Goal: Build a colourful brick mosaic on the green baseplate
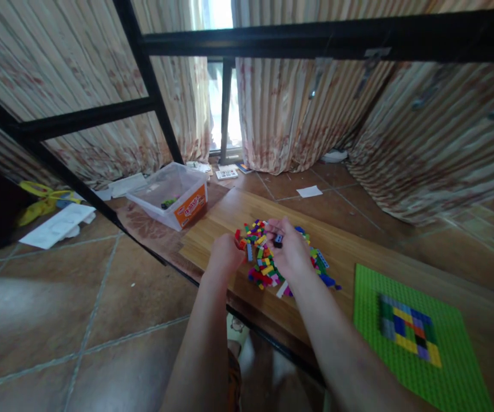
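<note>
A loose heap of colourful toy building bricks [266, 266] lies on the wooden table. My right hand [293, 250] is over the heap, palm turned up, with a few small dark and blue bricks [278, 240] lying in its curled fingers. At the heap's left edge is my left hand [226, 254], its fingers bent and closed. Red bricks show right at its fingertips, but what they grip is hidden. To the right, a green baseplate [453, 332] carries a flat block of blue, yellow, green, grey and red bricks [410, 329].
A clear plastic bin [156, 209] with an orange label and a few pieces inside stands at the table's far left. Black metal bars [272, 44] cross above the table. Papers [309, 191] and white foam-like pieces [58, 226] lie on the tiled floor.
</note>
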{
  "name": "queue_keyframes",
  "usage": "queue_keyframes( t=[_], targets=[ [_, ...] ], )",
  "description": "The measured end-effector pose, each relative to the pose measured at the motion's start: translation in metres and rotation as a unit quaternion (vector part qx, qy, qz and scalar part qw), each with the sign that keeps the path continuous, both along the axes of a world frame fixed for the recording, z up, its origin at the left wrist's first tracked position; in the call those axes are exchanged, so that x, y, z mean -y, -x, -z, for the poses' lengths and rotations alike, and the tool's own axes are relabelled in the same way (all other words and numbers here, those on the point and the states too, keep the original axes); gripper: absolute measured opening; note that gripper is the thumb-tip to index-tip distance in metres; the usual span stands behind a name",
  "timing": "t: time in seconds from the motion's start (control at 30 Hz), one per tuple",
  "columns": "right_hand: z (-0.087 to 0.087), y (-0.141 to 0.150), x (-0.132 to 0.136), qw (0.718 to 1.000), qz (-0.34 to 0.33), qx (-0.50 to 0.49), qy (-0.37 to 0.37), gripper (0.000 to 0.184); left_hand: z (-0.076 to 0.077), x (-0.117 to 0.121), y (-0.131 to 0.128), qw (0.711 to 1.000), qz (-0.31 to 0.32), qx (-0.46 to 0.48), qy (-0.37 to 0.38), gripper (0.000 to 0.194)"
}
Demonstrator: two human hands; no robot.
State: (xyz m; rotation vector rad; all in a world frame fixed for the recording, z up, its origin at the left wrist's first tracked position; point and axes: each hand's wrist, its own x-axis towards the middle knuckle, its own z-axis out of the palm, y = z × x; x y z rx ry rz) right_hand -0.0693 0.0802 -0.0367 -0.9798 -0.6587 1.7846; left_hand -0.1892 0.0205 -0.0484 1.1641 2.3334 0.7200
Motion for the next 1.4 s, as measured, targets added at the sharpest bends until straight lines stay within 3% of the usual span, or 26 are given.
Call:
queue_keyframes(
  t=[0.23,0.3,0.57,0.73,0.93,1.07,1.2,1.3,1.4],
  targets=[
    [0.025,0.022,-0.011,0.996,0.002,0.045,-0.072,0.046,-0.001,-0.002,-0.002,0.999,0.001,-0.030,0.027,0.011],
    [0.032,0.025,-0.012,0.994,-0.001,0.060,-0.089,0.049,0.002,-0.006,-0.003,0.998,-0.007,-0.053,0.041,0.019],
    [0.047,0.019,-0.019,0.981,-0.041,0.094,-0.165,0.047,0.011,-0.011,-0.004,0.997,0.012,-0.070,0.020,0.015],
    [0.042,0.005,-0.018,0.944,-0.052,0.184,-0.269,0.034,0.009,-0.010,0.002,0.995,0.030,0.060,-0.073,0.015],
    [0.035,-0.003,-0.013,0.889,-0.118,0.242,-0.371,0.025,0.005,-0.009,0.000,0.941,0.096,0.265,-0.188,0.014],
    [0.036,-0.001,-0.013,0.905,-0.118,0.222,-0.343,0.018,0.001,-0.005,0.002,0.927,0.116,0.303,-0.188,0.020],
    [0.036,-0.003,-0.016,0.932,-0.141,0.194,-0.273,0.027,-0.001,-0.002,0.008,0.910,0.128,0.354,-0.172,0.015],
    [0.036,-0.006,-0.019,0.908,-0.137,0.251,-0.306,0.022,0.002,-0.003,0.011,0.944,0.091,0.275,-0.158,0.010],
    [0.038,-0.008,-0.019,0.837,-0.133,0.367,-0.384,0.013,0.005,-0.006,0.012,0.987,0.051,0.119,-0.100,0.008]
  ],
)
